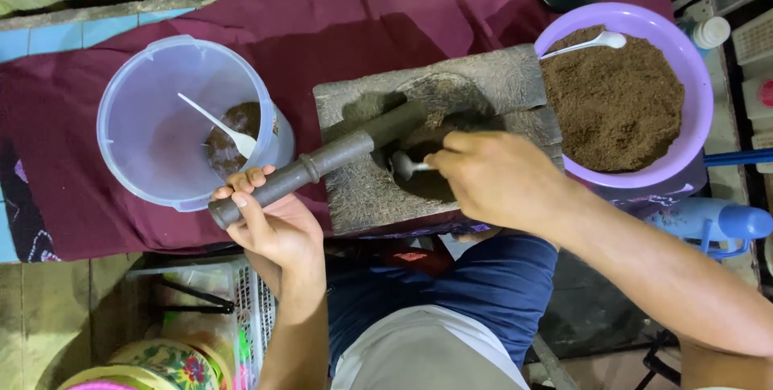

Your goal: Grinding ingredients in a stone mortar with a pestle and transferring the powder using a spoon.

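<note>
1. A stone mortar (pixel 439 144) sits mid-desk on maroon cloth (pixel 338 28), dark powder in its hollow.
2. The left hand (pixel 270 225) grips the dark pestle (pixel 322 160), its tip resting in the hollow.
3. The right hand (pixel 495 177) is closed around a metal spoon (pixel 405 166) dipped into the hollow.
4. A purple bowl (pixel 692 68) already holds much brown powder; a clear tub (pixel 149 116) holds a little.
</note>
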